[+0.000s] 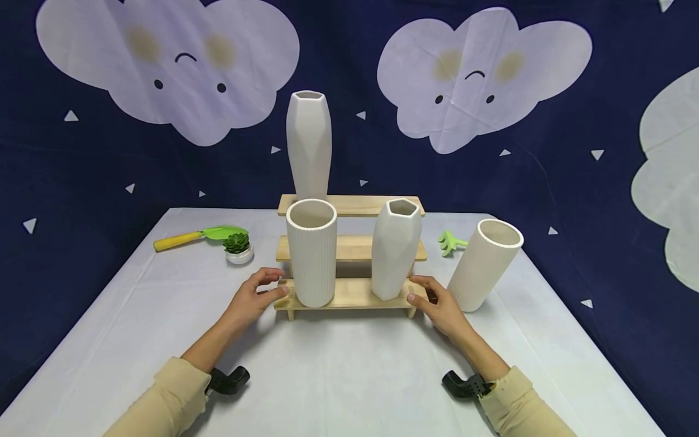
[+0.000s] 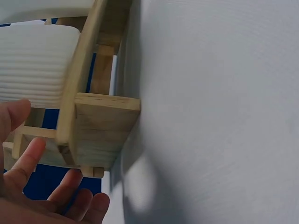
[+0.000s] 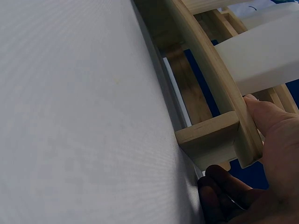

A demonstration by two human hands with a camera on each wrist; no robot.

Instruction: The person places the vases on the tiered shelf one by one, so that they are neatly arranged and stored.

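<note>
A three-tier wooden shelf [image 1: 352,294] stands mid-table. Its lowest tier holds a round ribbed white vase [image 1: 312,261] on the left and a faceted white vase [image 1: 394,255] on the right. On the top tier is a tall faceted white vase [image 1: 309,142]. My left hand [image 1: 255,298] is at the shelf's left end, fingers spread and loosely bent; the left wrist view shows them around the plank end without a clear grip. My right hand [image 1: 443,306] holds the right end, its thumb [image 3: 264,114] against the plank and its other fingers curled below.
Another ribbed white vase [image 1: 483,267] is right of my right hand, appearing tilted. At the left lie a green trowel with a yellow handle [image 1: 182,240] and a small potted succulent [image 1: 238,247]. A green hand rake [image 1: 450,243] lies behind the right vase. Dark cloud-patterned cloth hangs behind.
</note>
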